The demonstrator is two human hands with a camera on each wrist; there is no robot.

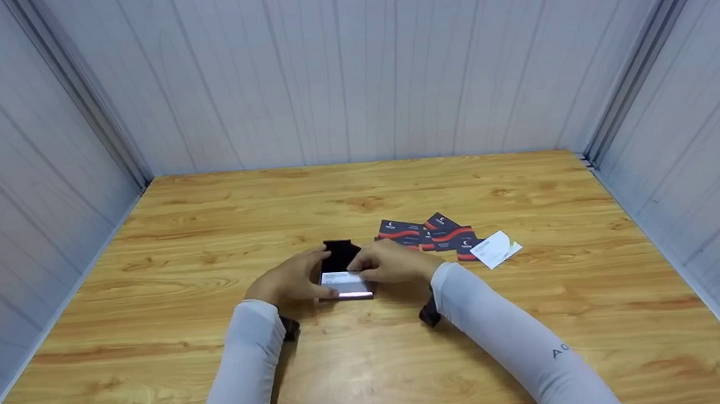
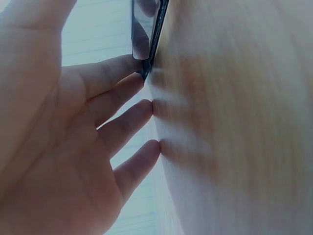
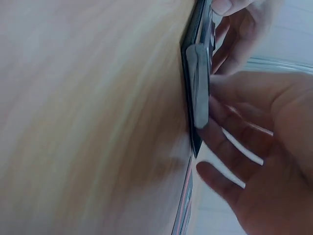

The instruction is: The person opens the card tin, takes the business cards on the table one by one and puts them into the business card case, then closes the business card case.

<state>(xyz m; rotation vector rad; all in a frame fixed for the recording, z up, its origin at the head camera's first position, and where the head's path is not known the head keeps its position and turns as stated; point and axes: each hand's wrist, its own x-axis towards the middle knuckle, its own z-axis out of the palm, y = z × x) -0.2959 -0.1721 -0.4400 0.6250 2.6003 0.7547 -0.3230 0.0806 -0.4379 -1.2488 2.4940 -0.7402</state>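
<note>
A business card case [image 1: 357, 295] lies unfolded on the table, its black lid [image 1: 339, 254] laid back away from the person. Its near half has a shiny metal front, and a white business card [image 1: 337, 278] sits in it. My left hand [image 1: 290, 276] holds the case at its left side, thumb on the near corner and index finger by the lid. In the left wrist view the other fingertips [image 2: 152, 147] touch the tabletop. From the right, my right hand [image 1: 399, 261] pinches the card's right end with curled fingers, which partly hide it.
Several dark business cards [image 1: 451, 237] with red stripes lie spread beyond the right hand. White cards [image 1: 493, 250] lie at the right end of that spread. The wooden table [image 1: 209, 219] meets panelled walls [image 1: 351, 69] at the back and both sides.
</note>
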